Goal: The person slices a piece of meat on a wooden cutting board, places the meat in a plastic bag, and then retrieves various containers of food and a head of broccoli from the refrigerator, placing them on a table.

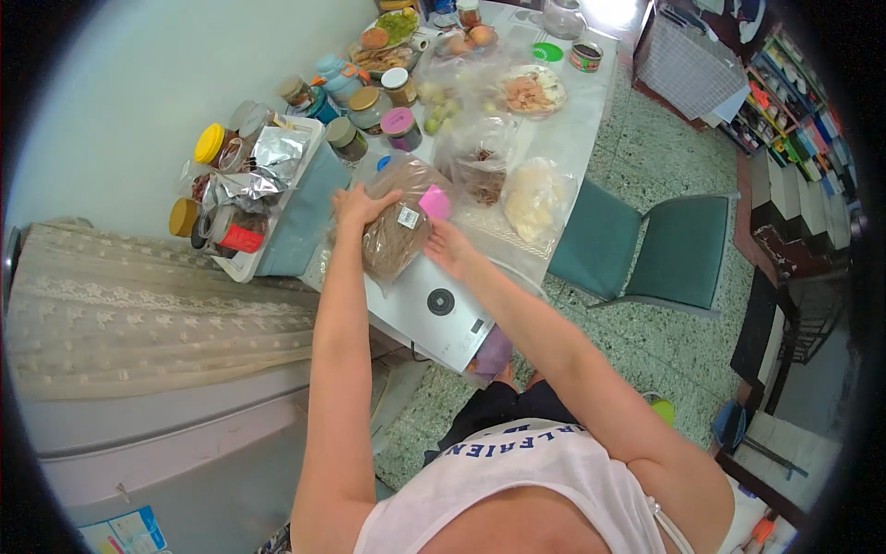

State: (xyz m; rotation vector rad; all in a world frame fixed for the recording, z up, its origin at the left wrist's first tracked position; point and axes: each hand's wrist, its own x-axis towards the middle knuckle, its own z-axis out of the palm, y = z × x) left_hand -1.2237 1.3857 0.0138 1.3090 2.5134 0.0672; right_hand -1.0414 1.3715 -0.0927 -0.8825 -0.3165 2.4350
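A clear plastic bag of brown, strand-like dry goods [394, 242], perhaps noodles, lies at the near end of the table, partly over a white appliance with a round dial [415, 305]. A pink paper piece [435, 202] and a small white label with print are on the bag. My left hand [363, 208] lies spread over the bag's left side, its thumb across the top. At the right edge of the bag, my right hand [446, 246] touches it with bent fingers. Behind it stand another plastic bag with dark reddish-brown contents [481, 173] and a bag of pale cream-coloured food [536, 201].
A white tray [246, 266] full of jars and foil packets stands at the left. Several jars [401, 129] line the wall side. Further back are a plate of pinkish pieces [531, 93], bagged fruit [443, 111] and an open can [586, 57]. A green chair [678, 253] adjoins the table's right side.
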